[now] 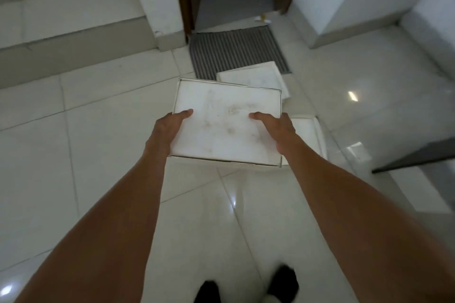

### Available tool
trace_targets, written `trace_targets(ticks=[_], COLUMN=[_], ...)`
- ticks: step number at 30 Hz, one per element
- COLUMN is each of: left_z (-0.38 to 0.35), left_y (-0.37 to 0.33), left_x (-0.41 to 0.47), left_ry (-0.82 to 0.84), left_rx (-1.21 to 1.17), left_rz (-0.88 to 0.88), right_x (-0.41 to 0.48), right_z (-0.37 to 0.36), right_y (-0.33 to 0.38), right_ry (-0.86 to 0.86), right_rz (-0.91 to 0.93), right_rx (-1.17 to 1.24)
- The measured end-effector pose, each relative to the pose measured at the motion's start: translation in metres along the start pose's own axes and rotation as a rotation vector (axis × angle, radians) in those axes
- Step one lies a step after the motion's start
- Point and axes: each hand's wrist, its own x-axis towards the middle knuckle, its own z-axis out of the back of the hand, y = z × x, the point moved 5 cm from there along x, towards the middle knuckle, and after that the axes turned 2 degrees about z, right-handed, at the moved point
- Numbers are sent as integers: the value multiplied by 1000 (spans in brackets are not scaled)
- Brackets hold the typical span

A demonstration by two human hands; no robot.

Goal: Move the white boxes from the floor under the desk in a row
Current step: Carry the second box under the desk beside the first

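Both hands' grip, left hand (170, 128) and right hand (275, 128), clamping one white box (226, 125); two floor boxes (253, 79) beyond.

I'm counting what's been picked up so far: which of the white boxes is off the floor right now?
The smudged white box, gripped at its sides by left hand and right hand. The other boxes lie on the floor.

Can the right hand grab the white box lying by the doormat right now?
Probably not: the right hand and left hand are both gripping the held white box, which hangs over the floor box by the doormat.
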Motion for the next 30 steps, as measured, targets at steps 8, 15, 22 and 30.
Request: trace_targets(ticks=[8,15,22,30], left_z=[-199,-399,-570,-723], left_y=[40,110,178,231], left_x=[-129,-220,-303,-345], left_ry=[237,431,570,730], left_rx=[133,264,435,634], left_rz=[-62,-110,-93,-157], right_x=[-63,-98,-129,-128], right_z=[219,395,535,615], right_y=[-145,-306,-454,-571], right_ry=[-232,-410,-550,-717], right_rz=[-131,-246,-321,-383], right_rx=[134,284,417,521])
